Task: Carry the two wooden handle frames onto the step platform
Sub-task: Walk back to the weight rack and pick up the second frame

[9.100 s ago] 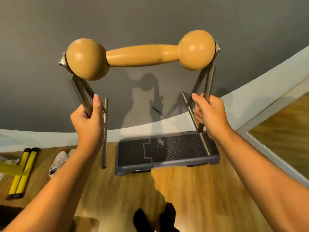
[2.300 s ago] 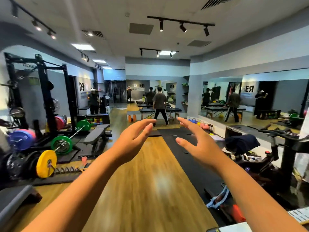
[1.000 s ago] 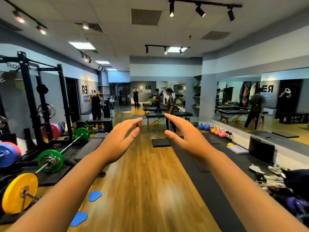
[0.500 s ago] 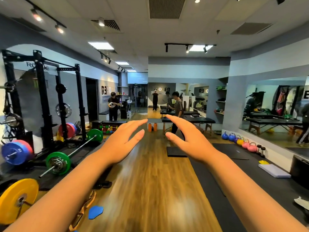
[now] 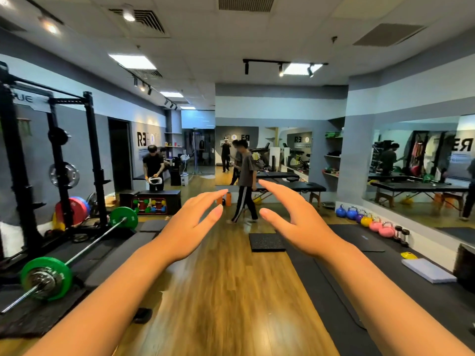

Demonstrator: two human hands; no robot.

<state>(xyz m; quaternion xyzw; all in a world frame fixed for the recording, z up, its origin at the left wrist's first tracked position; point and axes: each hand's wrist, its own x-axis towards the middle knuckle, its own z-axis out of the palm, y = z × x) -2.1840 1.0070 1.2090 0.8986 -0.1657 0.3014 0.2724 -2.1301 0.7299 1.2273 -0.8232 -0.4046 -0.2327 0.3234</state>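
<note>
While neither wooden frame nor the step platform is in view, left hand (image 5: 190,228) and right hand (image 5: 295,222) reach forward spread, holding nothing, one barbell (image 5: 77,255) with two green plates at 9 o'clock, one square mat (image 5: 267,242) at 1.

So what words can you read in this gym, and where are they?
"UE": end of a word on the black rack's plate, rest hidden.
"RE": big letters on the grey left wall.
"RE" again, on the far wall sign.
"ER": mirrored letters in the right mirror.
Smaller print beneath: too blurred.
</note>
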